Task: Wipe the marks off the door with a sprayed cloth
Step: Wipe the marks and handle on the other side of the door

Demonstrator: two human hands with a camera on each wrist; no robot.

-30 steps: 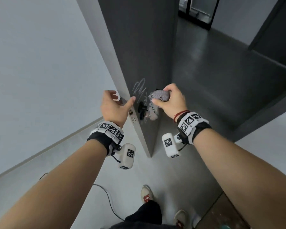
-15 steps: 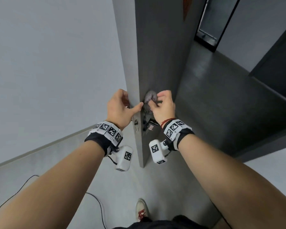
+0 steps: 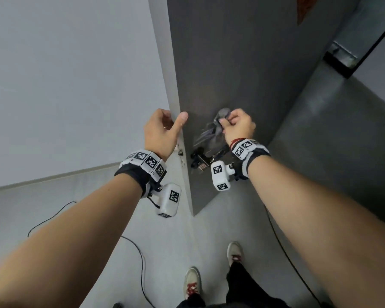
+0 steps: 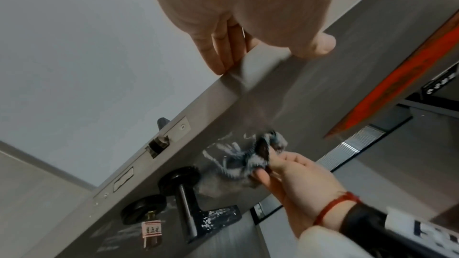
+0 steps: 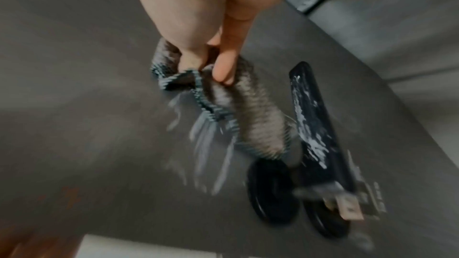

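The dark grey door (image 3: pixel 242 63) stands ajar, edge toward me. My left hand (image 3: pixel 162 132) grips its edge above the latch, thumb on the door's face and fingers round the far side (image 4: pixel 223 46). My right hand (image 3: pixel 238 127) holds a bunched grey cloth (image 3: pixel 211 130) against the door face just above the black lever handle (image 3: pixel 198 156). White scribble marks (image 4: pixel 221 150) show beside the cloth (image 4: pixel 250 160). In the right wrist view the cloth (image 5: pixel 223 101) hangs from my fingers, blurred, with smeared white marks (image 5: pixel 206 140) under it and white specks on the handle (image 5: pixel 313 125).
A key with a small tag (image 4: pixel 151 231) hangs in the lock below the handle. A latch plate (image 4: pixel 164 140) sits in the door edge. A light wall (image 3: pixel 65 74) is on the left. Black cables (image 3: pixel 140 263) trail over the floor near my shoes (image 3: pixel 191 283). A red strip (image 4: pixel 402 77) lies higher on the door.
My right hand with the cloth has moved over the scribble, which now looks smeared. My view has tilted upward. The left hand keeps its hold on the door edge.
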